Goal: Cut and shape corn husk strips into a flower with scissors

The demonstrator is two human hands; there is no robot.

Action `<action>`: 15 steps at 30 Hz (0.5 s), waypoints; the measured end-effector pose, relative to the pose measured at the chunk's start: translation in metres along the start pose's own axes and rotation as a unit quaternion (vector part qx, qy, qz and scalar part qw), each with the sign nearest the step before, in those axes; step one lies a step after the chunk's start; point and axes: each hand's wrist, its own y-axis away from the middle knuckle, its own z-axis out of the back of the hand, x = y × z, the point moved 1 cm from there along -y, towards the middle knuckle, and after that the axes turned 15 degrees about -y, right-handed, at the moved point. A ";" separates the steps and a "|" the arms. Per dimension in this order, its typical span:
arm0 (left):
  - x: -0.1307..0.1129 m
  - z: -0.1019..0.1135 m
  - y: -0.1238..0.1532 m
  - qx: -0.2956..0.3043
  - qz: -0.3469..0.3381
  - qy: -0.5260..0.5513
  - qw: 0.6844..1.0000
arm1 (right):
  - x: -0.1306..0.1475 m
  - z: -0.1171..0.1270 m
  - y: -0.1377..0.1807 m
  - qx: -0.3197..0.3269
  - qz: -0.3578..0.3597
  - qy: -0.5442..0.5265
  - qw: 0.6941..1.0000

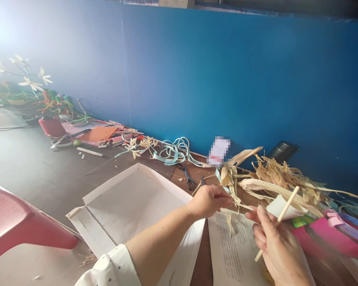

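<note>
My left hand (209, 200) is closed in a pinch on a thin dried husk strip (240, 205) that runs across to my right hand. My right hand (276, 248) is closed around a thin wooden stick (282, 216), which slants up to the right. The strip's far end meets my right fingers near the stick. Just behind both hands lies a pile of dried corn husks (274, 174), and a white cup-like piece (279, 204) sits beside the stick's upper part.
A flattened white cardboard box (128, 202) lies to the left, a printed sheet (235, 254) under my hands. Scissors (188, 179), pale blue ribbon (173, 153), paper scraps and handmade flowers (32, 81) line the blue wall. A red stool (20, 226) stands at left, pink plastic (328, 234) at right.
</note>
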 end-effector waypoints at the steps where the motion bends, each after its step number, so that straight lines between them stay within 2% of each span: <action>1: 0.000 -0.002 0.001 -0.007 -0.008 -0.006 1.000 | -0.001 -0.001 0.000 -0.004 -0.020 -0.027 0.999; 5: 0.003 -0.007 0.002 -0.011 -0.013 -0.010 1.000 | -0.007 -0.002 -0.001 0.007 -0.038 -0.064 0.997; 9: 0.003 -0.007 0.000 -0.002 0.018 0.001 1.000 | -0.011 0.000 -0.005 0.024 -0.032 -0.075 0.996; 15: -0.003 -0.004 0.000 0.039 0.044 0.048 0.997 | -0.010 0.001 -0.008 0.023 -0.005 -0.071 0.997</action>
